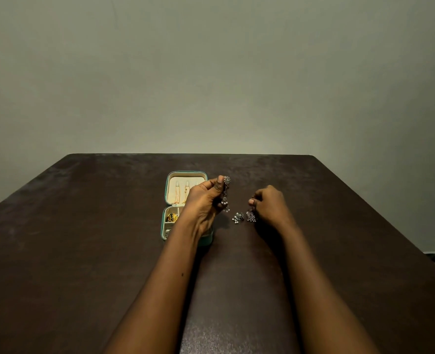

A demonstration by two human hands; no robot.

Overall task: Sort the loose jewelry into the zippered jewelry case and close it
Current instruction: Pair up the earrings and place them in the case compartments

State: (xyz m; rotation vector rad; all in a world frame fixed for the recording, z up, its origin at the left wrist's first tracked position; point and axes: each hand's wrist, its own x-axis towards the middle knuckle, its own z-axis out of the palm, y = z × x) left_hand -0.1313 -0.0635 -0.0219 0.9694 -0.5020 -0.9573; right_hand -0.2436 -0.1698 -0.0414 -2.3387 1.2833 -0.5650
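Fingers (220,180) of the left hand (203,203) pinch a long silver earring (226,192) just right of the open jewelry case (185,205); the right hand (270,204) pinches another earring (251,215) low over the table (83,251).

To do this step well, I would carry each dangling piece over an open compartment and lower it bead-end first, so the drops do not snag on the rim or tangle. One small beaded earring (238,217) lies loose on the table between the hands. Chains hang in the case's cream lid, gold pieces fill a front compartment, and something silvery sits in the nearest one. With pieces outside, zipping must wait.
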